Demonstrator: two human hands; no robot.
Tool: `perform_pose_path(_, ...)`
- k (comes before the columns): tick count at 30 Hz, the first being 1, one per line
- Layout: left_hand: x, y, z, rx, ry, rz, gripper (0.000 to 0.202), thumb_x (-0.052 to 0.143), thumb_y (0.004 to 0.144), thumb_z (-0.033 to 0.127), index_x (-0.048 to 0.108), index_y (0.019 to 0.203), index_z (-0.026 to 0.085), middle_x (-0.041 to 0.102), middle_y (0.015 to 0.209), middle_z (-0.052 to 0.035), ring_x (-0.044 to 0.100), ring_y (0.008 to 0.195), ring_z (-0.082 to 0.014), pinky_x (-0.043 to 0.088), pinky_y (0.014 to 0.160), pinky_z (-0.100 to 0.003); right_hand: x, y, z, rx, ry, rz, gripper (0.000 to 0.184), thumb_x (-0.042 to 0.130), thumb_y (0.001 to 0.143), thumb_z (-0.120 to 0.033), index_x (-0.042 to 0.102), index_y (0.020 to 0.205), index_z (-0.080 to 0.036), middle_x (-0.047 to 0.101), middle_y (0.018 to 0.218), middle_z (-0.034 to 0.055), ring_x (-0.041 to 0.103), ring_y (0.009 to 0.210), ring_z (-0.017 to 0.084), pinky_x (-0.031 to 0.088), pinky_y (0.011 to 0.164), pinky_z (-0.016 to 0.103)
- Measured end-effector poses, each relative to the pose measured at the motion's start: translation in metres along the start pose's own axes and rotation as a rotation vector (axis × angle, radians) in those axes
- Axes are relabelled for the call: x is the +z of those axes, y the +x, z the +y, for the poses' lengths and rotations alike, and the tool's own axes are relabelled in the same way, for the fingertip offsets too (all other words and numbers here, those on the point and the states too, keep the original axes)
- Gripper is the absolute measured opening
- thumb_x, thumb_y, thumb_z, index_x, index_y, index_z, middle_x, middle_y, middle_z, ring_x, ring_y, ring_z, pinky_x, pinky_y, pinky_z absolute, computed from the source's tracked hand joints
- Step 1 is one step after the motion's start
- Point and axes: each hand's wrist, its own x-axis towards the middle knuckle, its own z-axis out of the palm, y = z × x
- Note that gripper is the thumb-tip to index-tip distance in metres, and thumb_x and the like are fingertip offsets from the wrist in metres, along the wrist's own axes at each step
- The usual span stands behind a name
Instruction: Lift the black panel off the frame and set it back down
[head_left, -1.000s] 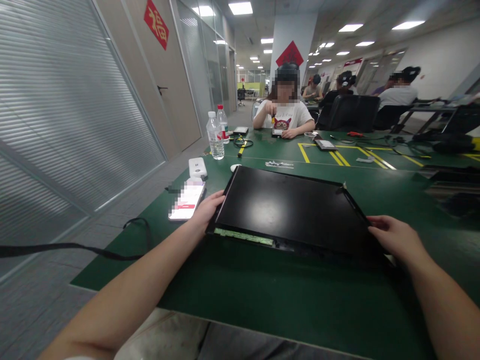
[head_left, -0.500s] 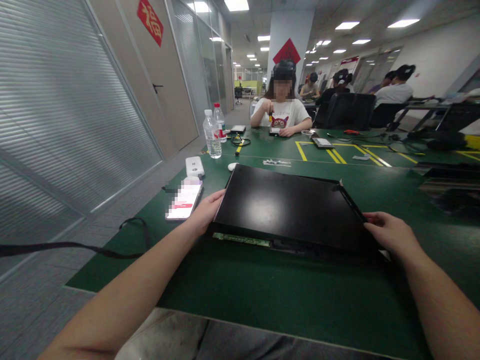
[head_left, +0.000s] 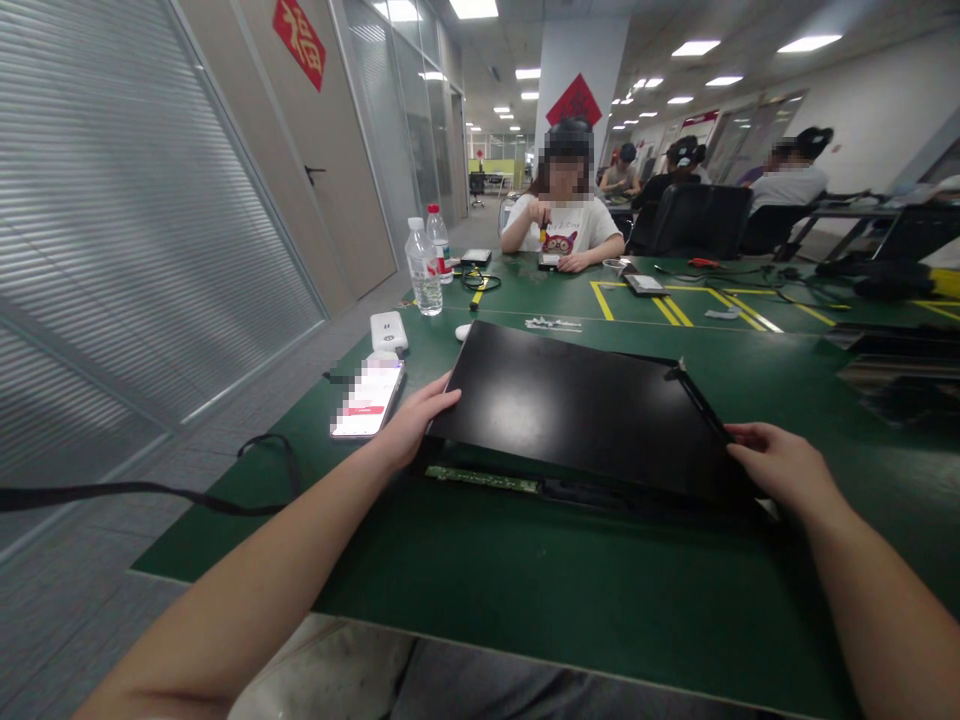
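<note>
A black screen panel (head_left: 570, 410) sits tilted in front of me, its left side raised from a dark frame beneath. My left hand (head_left: 420, 415) is closed on the panel's left edge, thumb on top, the other fingers mostly hidden below. At the right edge, my right hand (head_left: 784, 465) pinches the panel and frame side between thumb and fingers; which of the two it bears on I cannot tell. Along the near edge a green circuit board strip (head_left: 480, 479) shows in the gap. A small bent metal piece (head_left: 680, 368) sticks up at the far right corner.
To the left lie a phone (head_left: 367, 400) and a white device (head_left: 388, 332), with two bottles (head_left: 425, 270) behind. A co-worker (head_left: 562, 225) sits across the green table (head_left: 525, 590). Dark stacked panels (head_left: 907, 370) are at right. A black strap (head_left: 150, 495) crosses the left side.
The panel's left side has risen slightly, widening the gap above the circuit board strip. My left thumb has come over onto the panel's top. My right hand stays in place.
</note>
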Motion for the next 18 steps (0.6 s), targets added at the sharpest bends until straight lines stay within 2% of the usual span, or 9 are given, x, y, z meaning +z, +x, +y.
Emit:
perform_pose_path(4, -0.0037, 0.002, -0.0013, 0.032, 0.036, -0.03, 0.071, 0.087, 0.077, 0.035, 0.074, 0.145, 0.022, 0.081, 0.134, -0.0092, 0.071, 0.131, -0.0396, 0.051, 0.118, -0.05, 0.0, 0.0006, 0.0004, -0.001, -0.005, 0.004, 0.032, 0.069, 0.065, -0.033, 0.082, 0.093, -0.025, 0.079, 0.082, 0.0051, 0.072, 0.076, 0.024, 0.054, 0.075, 0.038)
perform_pose_path(12, -0.0062, 0.0039, -0.0033, 0.034, 0.048, -0.04, 0.068, 0.086, 0.078, 0.034, 0.076, 0.144, 0.023, 0.082, 0.132, -0.009, 0.075, 0.124, -0.0383, 0.057, 0.109, -0.047, 0.0011, -0.0019, -0.0008, 0.013, -0.009, 0.01, 0.032, 0.067, 0.067, -0.033, 0.082, 0.095, -0.025, 0.08, 0.086, 0.0061, 0.072, 0.079, 0.025, 0.054, 0.077, 0.038)
perform_pose_path(18, -0.0082, 0.0058, -0.0053, 0.064, 0.036, -0.05, 0.072, 0.091, 0.073, 0.036, 0.077, 0.142, 0.024, 0.08, 0.137, -0.0095, 0.071, 0.13, -0.041, 0.052, 0.115, -0.052, 0.0039, 0.0016, 0.003, -0.003, -0.013, -0.012, 0.033, 0.065, 0.069, -0.033, 0.08, 0.098, -0.025, 0.079, 0.086, 0.0051, 0.072, 0.08, 0.025, 0.053, 0.078, 0.038)
